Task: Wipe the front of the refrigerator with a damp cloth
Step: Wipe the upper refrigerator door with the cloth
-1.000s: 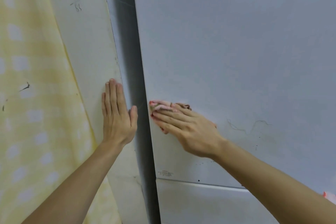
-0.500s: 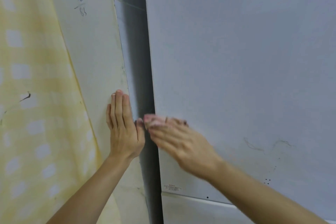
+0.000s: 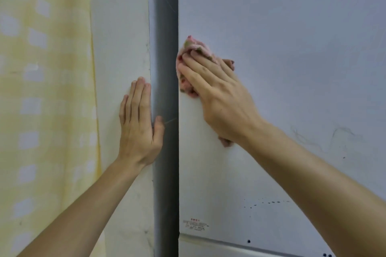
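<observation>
Cloth (image 3: 195,47) under right hand (image 3: 221,102), on refrigerator (image 3: 292,69)

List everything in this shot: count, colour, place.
pale flat refrigerator door: one, whitish grey, fills the right half.
crumpled pink cloth: one, pink with greenish patches, at the door's left edge.
small printed label: one, white with red print, door's lower left.
dark specks: several, black, low on the door.
grey vertical strip: one, grey, left of the door.
white wall panel: one, off-white, left of the strip.
yellow checked fabric: one, yellow and white, far left.
left hand: one, flat on the panel.
right hand: one, pressing the cloth.
</observation>
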The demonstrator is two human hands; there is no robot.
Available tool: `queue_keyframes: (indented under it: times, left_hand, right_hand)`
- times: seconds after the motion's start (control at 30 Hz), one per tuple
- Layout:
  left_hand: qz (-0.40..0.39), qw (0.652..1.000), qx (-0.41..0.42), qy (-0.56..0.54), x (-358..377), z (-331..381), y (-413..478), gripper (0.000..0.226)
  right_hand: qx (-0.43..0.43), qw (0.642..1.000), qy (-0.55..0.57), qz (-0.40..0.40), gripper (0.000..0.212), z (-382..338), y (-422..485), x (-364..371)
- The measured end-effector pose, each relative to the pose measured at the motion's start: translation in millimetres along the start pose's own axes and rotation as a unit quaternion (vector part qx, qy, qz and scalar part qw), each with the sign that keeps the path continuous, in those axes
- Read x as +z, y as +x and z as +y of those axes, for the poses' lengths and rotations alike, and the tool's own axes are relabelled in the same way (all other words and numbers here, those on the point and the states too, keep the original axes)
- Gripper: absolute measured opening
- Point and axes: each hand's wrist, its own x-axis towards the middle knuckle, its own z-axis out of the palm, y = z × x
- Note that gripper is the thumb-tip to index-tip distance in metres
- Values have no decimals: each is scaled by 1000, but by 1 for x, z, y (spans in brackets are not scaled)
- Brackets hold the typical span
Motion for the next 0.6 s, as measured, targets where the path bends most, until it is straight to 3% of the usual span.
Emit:
queue_keyframes:
  times: [0.1,0.4,0.5,0.6]
  left_hand:
    - [3,1000,8,5,0,0,-5,77]
    - [-9,999,32,41,2,5,-45,72]
    - [-1,999,25,39,12,11,-57,73]
    - [16,999,22,23,15,9,-57,74]
  right_hand:
    - [-32,999,30,-5,59,-13,-33,18]
    - [-187,969,10,-160,55,-48,-154,47]
    - [-179,971,9,-161,62,-46,-144,43]
    - [-110,989,1,-95,62,-31,-101,31]
